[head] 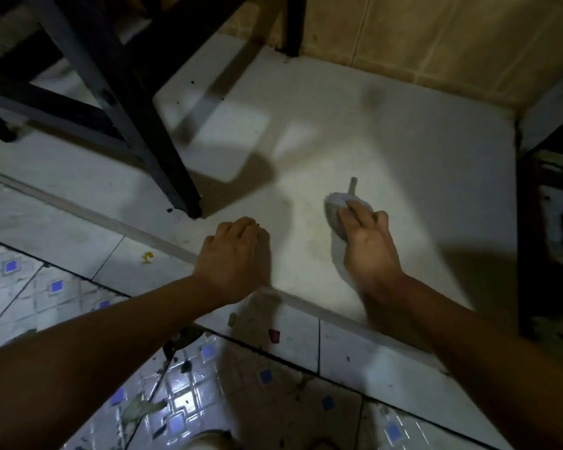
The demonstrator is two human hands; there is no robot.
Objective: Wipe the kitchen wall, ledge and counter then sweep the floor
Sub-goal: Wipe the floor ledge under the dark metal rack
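The desk (387,131) is being wiped: a cloth (340,206) is pressed down by the right hand (368,241); the left hand (233,251), loosely curled and holding nothing, rests at the edge. Next, unwiped patches likely want strokes.

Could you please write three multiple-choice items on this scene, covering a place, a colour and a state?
1. Where does the cloth lie?
A. on the white counter
B. on the patterned floor
C. on the tan wall

2. What colour are the small squares in the floor tiles?
A. red
B. blue
C. green

3. What is the right hand doing?
A. hanging idle
B. pressing the cloth
C. gripping a broom

Answers: 1 A, it sits on the white surface; 2 B, the squares show blue; 3 B, its fingers lie over the cloth.
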